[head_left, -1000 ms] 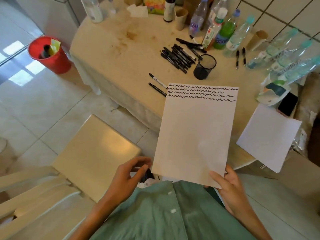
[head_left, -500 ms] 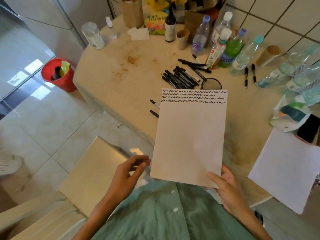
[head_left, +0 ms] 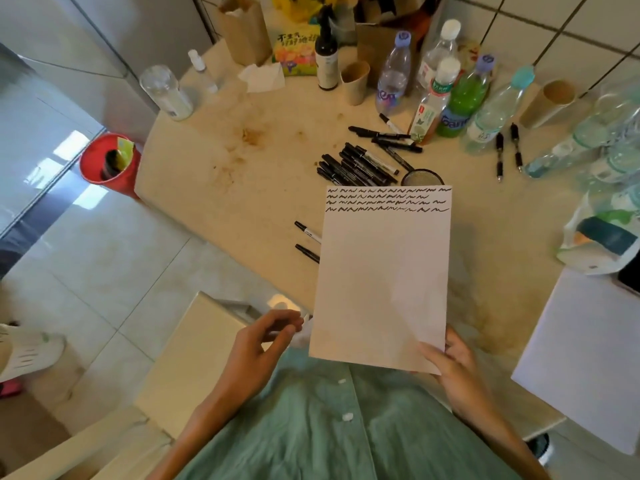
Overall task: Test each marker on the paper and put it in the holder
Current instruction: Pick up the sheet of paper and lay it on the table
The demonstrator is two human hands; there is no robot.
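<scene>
While paper covers more holder, right hand pinching, left hand loose

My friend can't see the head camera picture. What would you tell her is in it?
A person's right hand holds up a white paper sheet with four rows of black squiggles on top, above a stained beige table. The left hand hovers beside it, holding nothing. Behind lie black markers, a black mesh holder and plastic bottles.

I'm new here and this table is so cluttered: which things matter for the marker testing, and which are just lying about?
For the job: scribbled paper held by the right hand; black markers; mesh holder, mostly hidden behind the paper.

Lying about: water bottles, green bottle, paper cups, red bin, blank sheet.
</scene>
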